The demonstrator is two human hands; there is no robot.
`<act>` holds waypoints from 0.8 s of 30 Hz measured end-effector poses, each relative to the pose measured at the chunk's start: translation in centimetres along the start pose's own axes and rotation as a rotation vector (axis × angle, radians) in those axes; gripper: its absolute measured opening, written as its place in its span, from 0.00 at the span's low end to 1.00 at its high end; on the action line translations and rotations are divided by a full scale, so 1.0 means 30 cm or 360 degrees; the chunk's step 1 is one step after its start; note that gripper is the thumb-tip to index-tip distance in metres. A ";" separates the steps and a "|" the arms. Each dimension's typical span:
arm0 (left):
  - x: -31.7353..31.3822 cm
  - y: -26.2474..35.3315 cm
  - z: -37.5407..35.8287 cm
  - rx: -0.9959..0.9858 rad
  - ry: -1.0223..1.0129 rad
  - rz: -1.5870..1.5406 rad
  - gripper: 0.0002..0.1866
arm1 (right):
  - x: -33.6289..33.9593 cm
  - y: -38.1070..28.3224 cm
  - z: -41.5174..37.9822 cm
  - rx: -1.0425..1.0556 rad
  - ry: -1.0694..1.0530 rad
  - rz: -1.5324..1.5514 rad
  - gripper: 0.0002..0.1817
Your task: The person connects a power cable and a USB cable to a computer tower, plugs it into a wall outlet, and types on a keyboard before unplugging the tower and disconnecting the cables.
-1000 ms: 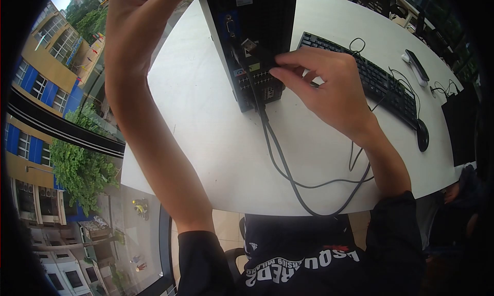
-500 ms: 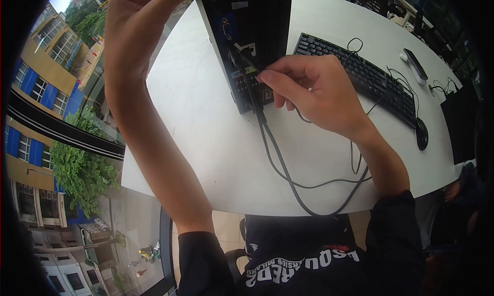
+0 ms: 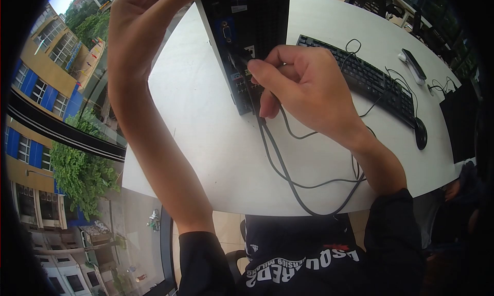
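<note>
A black computer tower [image 3: 267, 18] stands on the white table with its port side toward me. It shows a blue VGA port [image 3: 226, 32], a network port and other sockets. My right hand [image 3: 309, 80] pinches a cable plug [image 3: 240, 58] against the ports below the VGA port. A thin cable [image 3: 290, 131] trails from under that hand. Other dark cables [image 3: 278, 167] hang from the tower and loop over the table's front edge. My left hand [image 3: 136, 2] is raised by the tower's upper left side, its fingers cut off by the frame's top edge.
On the white table [image 3: 180, 157], a black keyboard [image 3: 381, 85] lies right of the tower, beside a black mouse [image 3: 421, 134]. A phone-like handset [image 3: 413, 64] lies farther right. A window is on the left. Part of another person [image 3: 453, 193] shows at the right edge.
My right hand has moved slightly left and up, closer to the ports, with the plug. Its thin cable has shifted with it. My left hand has barely moved.
</note>
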State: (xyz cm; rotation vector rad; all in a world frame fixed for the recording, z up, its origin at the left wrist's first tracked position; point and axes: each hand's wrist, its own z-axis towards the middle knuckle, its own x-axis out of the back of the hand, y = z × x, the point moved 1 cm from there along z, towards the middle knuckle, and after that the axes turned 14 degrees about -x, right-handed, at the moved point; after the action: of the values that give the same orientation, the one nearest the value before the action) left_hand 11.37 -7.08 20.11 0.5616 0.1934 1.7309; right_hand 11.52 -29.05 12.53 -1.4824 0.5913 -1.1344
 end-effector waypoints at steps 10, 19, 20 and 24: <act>0.000 -0.012 -0.005 0.0011 0.0034 0.0037 0.14 | -0.033 0.006 0.025 0.0114 0.0049 0.0072 0.16; -0.005 -0.015 -0.010 0.0003 0.0061 -0.0080 0.13 | -0.032 0.027 0.049 -0.0001 -0.0239 0.0342 0.16; 0.000 -0.018 -0.007 0.0015 0.0050 -0.0070 0.13 | -0.029 0.031 0.049 -0.0037 -0.0259 0.0352 0.16; 0.011 -0.045 -0.004 0.0030 0.0068 0.0011 0.13 | 0.001 0.041 0.035 -0.0131 -0.0336 0.0399 0.19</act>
State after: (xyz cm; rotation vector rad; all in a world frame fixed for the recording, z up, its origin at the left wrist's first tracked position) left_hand 12.46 -6.41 19.51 0.5402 0.2384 1.7501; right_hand 12.73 -28.90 11.45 -1.5269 0.6612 -0.7576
